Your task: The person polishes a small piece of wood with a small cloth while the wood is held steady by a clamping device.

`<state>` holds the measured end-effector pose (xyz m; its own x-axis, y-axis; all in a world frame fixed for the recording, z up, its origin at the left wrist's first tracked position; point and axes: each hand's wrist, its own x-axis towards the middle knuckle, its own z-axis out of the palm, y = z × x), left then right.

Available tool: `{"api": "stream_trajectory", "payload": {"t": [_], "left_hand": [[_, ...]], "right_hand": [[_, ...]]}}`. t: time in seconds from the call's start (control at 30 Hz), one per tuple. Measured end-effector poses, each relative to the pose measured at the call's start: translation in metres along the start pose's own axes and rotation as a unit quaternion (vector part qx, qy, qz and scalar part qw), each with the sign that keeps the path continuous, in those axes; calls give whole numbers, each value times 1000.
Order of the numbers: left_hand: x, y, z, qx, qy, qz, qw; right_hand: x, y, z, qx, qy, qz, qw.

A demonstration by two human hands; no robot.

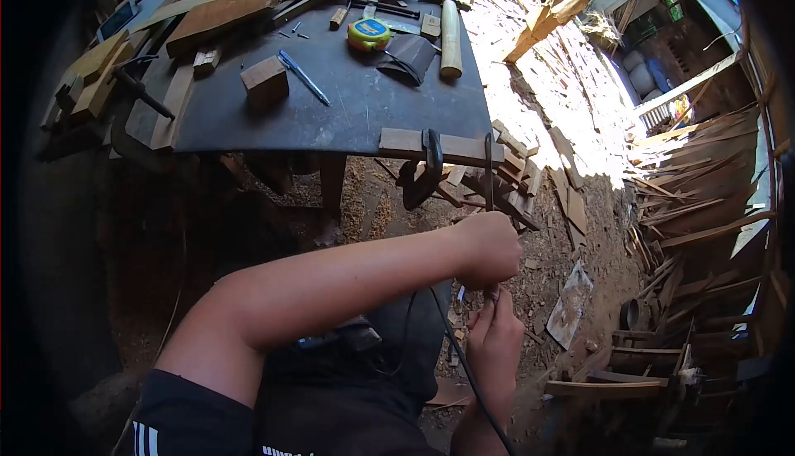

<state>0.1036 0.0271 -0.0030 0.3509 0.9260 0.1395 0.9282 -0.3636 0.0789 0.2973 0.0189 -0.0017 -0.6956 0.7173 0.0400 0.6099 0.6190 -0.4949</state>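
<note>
My left hand (pixel 489 249) is closed in a fist around the lower part of a narrow dark bar (pixel 489 176), which stands against the wooden strip (pixel 399 141) at the table's near right corner. Just below that fist, my right hand (pixel 495 336) is closed, with its thumb up against a small piece whose shape is mostly hidden. To the left of the bar, a dark C-shaped clamp (pixel 433 166) sits on the same strip. A black cable (pixel 454 344) passes beside my right hand.
The dark table (pixel 248 129) carries a wood block (pixel 265 82), a blue pen (pixel 305 77), a yellow tape measure (pixel 368 34), a wooden-handled hammer (pixel 450 38) and several boards. Wood scraps (pixel 567 207) litter the ground at right, near stacked slats (pixel 704 166).
</note>
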Motion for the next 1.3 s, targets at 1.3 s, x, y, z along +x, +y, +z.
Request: {"api": "stream_trajectory", "payload": {"t": [1.3], "left_hand": [[11, -23, -17, -33, -33, -33, 998]], "right_hand": [[20, -5, -7, -56, 44, -151, 986]]}}
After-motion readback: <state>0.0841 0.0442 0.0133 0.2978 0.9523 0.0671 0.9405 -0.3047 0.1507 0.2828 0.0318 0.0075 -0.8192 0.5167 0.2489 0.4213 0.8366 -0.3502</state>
